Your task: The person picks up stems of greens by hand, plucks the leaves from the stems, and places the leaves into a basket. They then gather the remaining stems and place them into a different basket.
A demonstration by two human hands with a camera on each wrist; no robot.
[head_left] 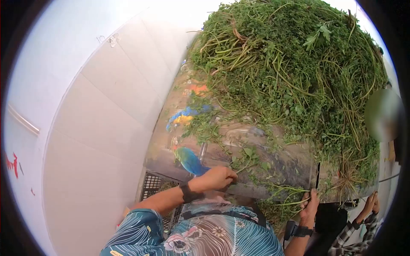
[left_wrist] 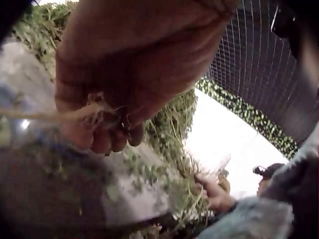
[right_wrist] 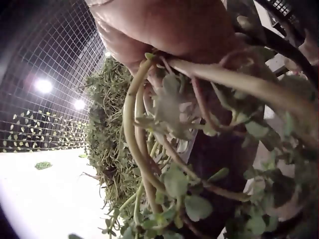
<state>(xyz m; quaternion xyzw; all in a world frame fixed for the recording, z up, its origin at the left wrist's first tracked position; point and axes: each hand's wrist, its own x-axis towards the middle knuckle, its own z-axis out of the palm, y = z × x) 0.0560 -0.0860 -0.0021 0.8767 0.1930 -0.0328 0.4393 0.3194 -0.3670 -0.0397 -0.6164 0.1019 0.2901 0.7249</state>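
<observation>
My left hand (head_left: 218, 178) is at the table's near edge, fingers curled; in the left wrist view the hand (left_wrist: 129, 64) pinches a pale, thin stem (left_wrist: 42, 117) with stringy bits at its end. Farther right along the edge, my right hand (head_left: 311, 207) grips green stems (head_left: 288, 190) that trail over the edge. Thick bent stems with small round leaves (right_wrist: 197, 206) hang from the right hand (right_wrist: 169, 25) in the right wrist view; part of its fingers is hidden.
A large heap of leafy greens (head_left: 299, 64) covers the table's far and right side. A blue-green object (head_left: 188, 160) and a loose sprig (head_left: 252, 162) lie near the left hand. A black crate (head_left: 151, 183) stands below; another person's hands (head_left: 370, 205) are at right.
</observation>
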